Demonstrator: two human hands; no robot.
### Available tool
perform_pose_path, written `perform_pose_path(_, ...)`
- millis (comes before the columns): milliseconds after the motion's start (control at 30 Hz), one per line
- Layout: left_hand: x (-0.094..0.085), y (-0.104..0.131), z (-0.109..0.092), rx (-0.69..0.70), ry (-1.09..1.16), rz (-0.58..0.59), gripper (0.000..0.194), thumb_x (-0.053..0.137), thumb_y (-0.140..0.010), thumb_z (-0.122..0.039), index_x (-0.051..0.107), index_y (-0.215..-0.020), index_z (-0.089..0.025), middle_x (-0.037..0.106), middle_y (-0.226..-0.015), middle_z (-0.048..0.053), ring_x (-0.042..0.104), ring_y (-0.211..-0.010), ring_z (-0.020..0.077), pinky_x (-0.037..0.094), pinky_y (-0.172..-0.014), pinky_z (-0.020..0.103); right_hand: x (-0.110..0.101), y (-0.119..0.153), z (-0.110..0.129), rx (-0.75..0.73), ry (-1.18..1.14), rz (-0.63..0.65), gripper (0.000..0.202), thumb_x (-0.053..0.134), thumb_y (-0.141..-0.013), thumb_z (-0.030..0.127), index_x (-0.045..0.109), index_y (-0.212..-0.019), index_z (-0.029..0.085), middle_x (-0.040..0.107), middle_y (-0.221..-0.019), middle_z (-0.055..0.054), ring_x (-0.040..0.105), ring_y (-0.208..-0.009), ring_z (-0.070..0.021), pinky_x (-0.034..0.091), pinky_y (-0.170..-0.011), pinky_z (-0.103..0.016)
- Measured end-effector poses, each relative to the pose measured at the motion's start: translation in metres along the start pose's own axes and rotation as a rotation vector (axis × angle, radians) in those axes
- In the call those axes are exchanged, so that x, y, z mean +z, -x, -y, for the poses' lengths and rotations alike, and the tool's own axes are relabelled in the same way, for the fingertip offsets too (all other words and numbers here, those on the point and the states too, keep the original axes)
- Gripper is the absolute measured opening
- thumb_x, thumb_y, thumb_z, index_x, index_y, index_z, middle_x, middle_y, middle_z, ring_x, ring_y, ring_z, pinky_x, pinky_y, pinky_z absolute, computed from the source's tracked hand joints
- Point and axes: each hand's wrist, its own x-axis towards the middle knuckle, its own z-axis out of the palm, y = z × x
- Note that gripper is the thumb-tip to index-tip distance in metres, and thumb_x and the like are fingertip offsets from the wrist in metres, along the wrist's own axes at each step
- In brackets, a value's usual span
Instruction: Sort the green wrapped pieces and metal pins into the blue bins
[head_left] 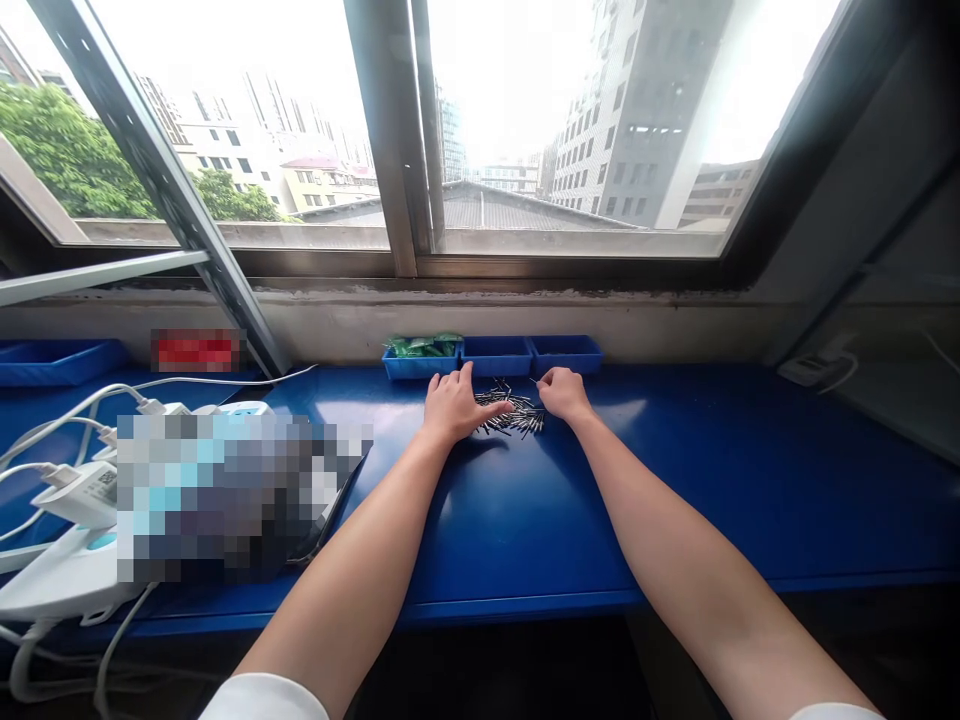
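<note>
A loose pile of small, thin black-and-silver pieces lies on the blue tabletop, too small to name exactly. My left hand is open at the pile's left side, its thumb stretched over the pieces and its fingers pointing toward the bins. At the right edge of the pile, my right hand is closed in a pinch, and a thin piece like those in the pile sticks out from its fingertips. Behind the hands stand a blue bin with green packets, a middle blue bin and a right blue bin.
White power strips with plugs and cables crowd the left side, beside a blurred-out object. A blue tray sits farther left. The window sill rises behind the blue table; a metal post stands at the back left.
</note>
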Motion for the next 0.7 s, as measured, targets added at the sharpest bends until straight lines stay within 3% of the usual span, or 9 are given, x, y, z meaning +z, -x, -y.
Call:
perform_pose_path(100,0.0,-0.001,-0.002,0.01,0.015,-0.075,0.089,0.053,-0.07,-0.072,0.038,-0.134,-0.012,0.058,-0.121,0.019,0.05,-0.116,0.0333,0.029,-0.103,0.045,0.001,0.002,0.005,-0.024,-0.052,-0.017,0.025,0.053,-0.077,0.017,0.064,-0.1,0.016,0.067,-0.093,-0.015,0.063,-0.087,-0.0272,0.048,-0.075,-0.036)
perform_pose_path(167,0.0,-0.002,-0.003,0.031,0.026,-0.094,0.081,0.053,-0.074,-0.067,0.041,-0.132,-0.012,0.06,-0.116,0.018,0.053,-0.112,0.0319,0.033,-0.1,0.043,0.002,0.004,0.009,-0.119,-0.104,0.0,0.032,0.047,-0.081,0.015,0.06,-0.11,0.017,0.065,-0.104,-0.014,0.061,-0.097,-0.0251,0.046,-0.084,-0.036)
perform_pose_path(300,0.0,-0.002,-0.006,0.132,0.042,-0.105,0.065,0.055,-0.08,-0.055,0.045,-0.129,-0.013,0.061,-0.115,0.016,0.054,-0.109,0.0295,0.035,-0.098,0.04,0.006,0.011,0.018,-0.283,-0.183,0.059,0.024,0.041,-0.085,0.018,0.059,-0.101,0.017,0.065,-0.098,-0.01,0.061,-0.091,-0.0204,0.047,-0.081,-0.032)
perform_pose_path(400,-0.002,-0.001,-0.009,0.165,0.05,-0.117,0.052,0.058,-0.082,-0.045,0.049,-0.125,-0.016,0.059,-0.118,0.013,0.053,-0.111,0.0277,0.033,-0.098,0.04,0.009,0.017,0.026,-0.283,-0.283,0.034,0.02,0.04,-0.086,0.02,0.053,-0.101,0.017,0.066,-0.083,-0.007,0.063,-0.075,-0.018,0.048,-0.07,-0.03)
perform_pose_path(467,-0.003,0.0,-0.012,0.157,0.067,-0.129,0.042,0.058,-0.083,-0.039,0.053,-0.12,-0.019,0.059,-0.119,0.01,0.052,-0.111,0.0264,0.031,-0.096,0.041,0.011,0.02,0.03,-0.277,-0.358,0.001,0.018,0.043,-0.084,0.021,0.049,-0.101,0.019,0.067,-0.08,-0.005,0.064,-0.074,-0.0177,0.049,-0.072,-0.031)
perform_pose_path(567,-0.005,0.002,-0.017,0.162,0.094,-0.119,0.028,0.057,-0.085,-0.036,0.06,-0.109,-0.022,0.061,-0.116,0.008,0.054,-0.109,0.0242,0.03,-0.093,0.041,0.014,0.022,0.034,-0.233,-0.496,0.007,0.014,0.051,-0.082,0.026,0.048,-0.095,0.022,0.069,-0.077,-0.004,0.066,-0.078,-0.0189,0.05,-0.074,-0.032)
perform_pose_path(700,-0.005,0.003,-0.021,0.181,0.122,-0.115,0.019,0.052,-0.088,-0.033,0.063,-0.099,-0.023,0.063,-0.11,0.005,0.056,-0.103,0.0211,0.03,-0.088,0.039,0.017,0.019,0.036,-0.05,-0.754,0.171,0.02,0.059,-0.077,0.038,0.048,-0.081,0.022,0.069,-0.073,-0.005,0.066,-0.063,-0.0205,0.05,-0.053,-0.031)
